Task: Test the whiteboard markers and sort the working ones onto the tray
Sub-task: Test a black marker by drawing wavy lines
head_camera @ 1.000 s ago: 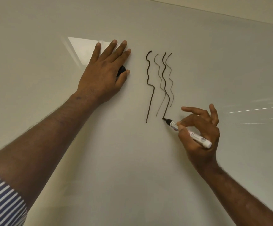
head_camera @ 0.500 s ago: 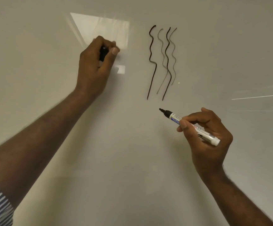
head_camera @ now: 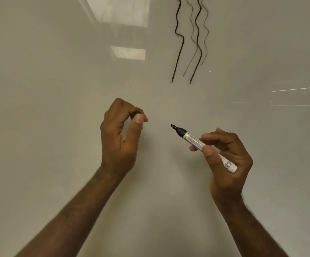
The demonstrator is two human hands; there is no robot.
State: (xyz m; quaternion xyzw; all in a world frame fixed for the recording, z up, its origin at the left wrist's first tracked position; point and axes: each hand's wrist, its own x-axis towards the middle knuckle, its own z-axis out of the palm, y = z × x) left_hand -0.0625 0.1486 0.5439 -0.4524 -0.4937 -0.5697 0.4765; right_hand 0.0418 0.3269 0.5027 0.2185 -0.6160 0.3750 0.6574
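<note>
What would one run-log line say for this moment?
left hand: pinches black cap | right hand: holds uncapped marker, tip off whiteboard | wavy test lines: drawn | next: probably recap

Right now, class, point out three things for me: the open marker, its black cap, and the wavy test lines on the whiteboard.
marker (head_camera: 196,140), head view, on the white labelled barrel ahead of the right hand's fingers.
cap (head_camera: 136,113), head view, on the black end showing between the left hand's fingertips.
test lines (head_camera: 178,45), head view, on the leftmost dark stroke.
</note>
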